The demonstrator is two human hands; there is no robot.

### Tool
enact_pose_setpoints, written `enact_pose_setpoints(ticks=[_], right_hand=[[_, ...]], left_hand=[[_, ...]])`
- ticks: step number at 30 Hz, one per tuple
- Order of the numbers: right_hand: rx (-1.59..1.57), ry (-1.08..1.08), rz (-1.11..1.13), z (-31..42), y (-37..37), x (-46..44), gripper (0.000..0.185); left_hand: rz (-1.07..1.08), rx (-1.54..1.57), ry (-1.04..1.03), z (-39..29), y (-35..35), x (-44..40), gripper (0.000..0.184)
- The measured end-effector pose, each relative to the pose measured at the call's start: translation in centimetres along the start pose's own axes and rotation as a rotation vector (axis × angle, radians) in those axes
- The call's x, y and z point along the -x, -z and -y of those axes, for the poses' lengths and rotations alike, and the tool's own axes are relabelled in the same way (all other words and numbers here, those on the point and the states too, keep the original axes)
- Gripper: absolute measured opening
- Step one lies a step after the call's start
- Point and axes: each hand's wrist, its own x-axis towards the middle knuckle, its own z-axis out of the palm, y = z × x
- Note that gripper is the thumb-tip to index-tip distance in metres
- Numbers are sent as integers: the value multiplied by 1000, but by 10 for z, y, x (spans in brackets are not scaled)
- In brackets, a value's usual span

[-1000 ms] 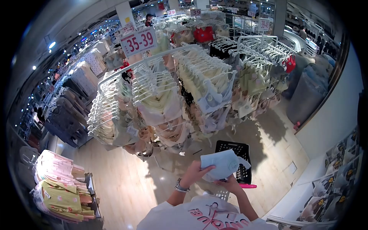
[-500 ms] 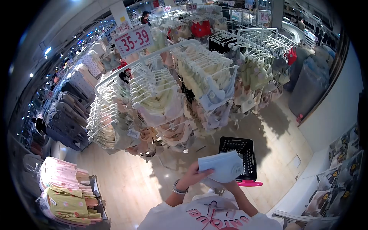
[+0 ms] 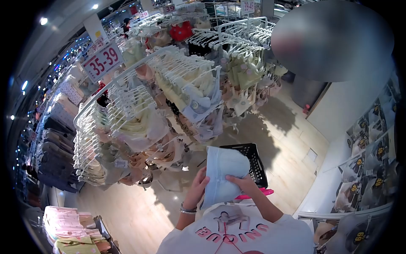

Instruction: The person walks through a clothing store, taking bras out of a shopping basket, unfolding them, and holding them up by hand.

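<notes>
A light blue bra is held up in front of my chest, spread between both hands. My left hand is closed on its left edge, thumb on the near face and fingers partly hidden behind. My right hand grips its right lower side, thumb pressed on the fabric, other fingers mostly out of sight. Just beyond the bra a black shopping basket with a pink handle is partly covered by it.
Ahead stand white racks of hanging bras, with a price sign on top. Folded pink clothes are at lower left. Packaged bras line the right wall. A blurred patch hides the upper right.
The bra has gone from folded flat to opened and turned upright. My right hand has come from beneath it to its near face. The view has swung right.
</notes>
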Motion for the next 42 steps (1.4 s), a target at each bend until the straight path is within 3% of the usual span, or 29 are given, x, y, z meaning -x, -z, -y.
enact_pose_setpoints(ticks=[4,7,9,11,13,14,15,18,21,24,27,29,33,37,39,40,41,42], right_hand=[[152,13,51,18,20,7,50],[356,213,104,23,36,7,52],[579,178,45,-4,64,-14,55],[675,107,13,12,71,-4,59],[644,27,4,81,58,33,63],[591,244,-57,33,87,19,63],[402,331,-62,57,82,39,65],[522,425,-264,64,126,72,54],[391,433,-544,75,154,113,44],[164,586,-637,69,171,137,34],[226,476,-622,44,180,135,34],[491,141,-596,31,177,134,51],[523,23,-361,10,156,124,54],[382,36,-18,-57,183,86,55],[352,11,-98,-22,145,88,53],[408,-253,-143,-21,146,82,51],[403,-27,-165,-62,165,68,58],[176,82,-86,-60,157,62,60]], left_hand=[[135,-192,326,8,-8,-19,42],[169,-12,216,9,-37,-33,43],[106,27,207,13,-49,-39,40],[61,57,199,12,-60,-45,37],[42,76,185,3,-72,-54,35],[17,69,149,2,-77,-59,35],[1,42,112,-3,-80,-65,35],[-4,33,11,-23,-109,-73,38],[2,144,-51,-28,-136,-72,40],[29,191,-11,-18,-143,-74,43],[108,205,46,-1,-140,-79,44],[181,246,98,-7,-150,-79,45],[253,519,266,-4,-141,-79,50],[294,706,351,-4,-142,-73,59],[312,798,380,3,-130,-75,63],[322,842,389,3,-126,-73,63],[339,881,406,3,-119,-69,64],[321,881,379,4,-111,-64,67]])
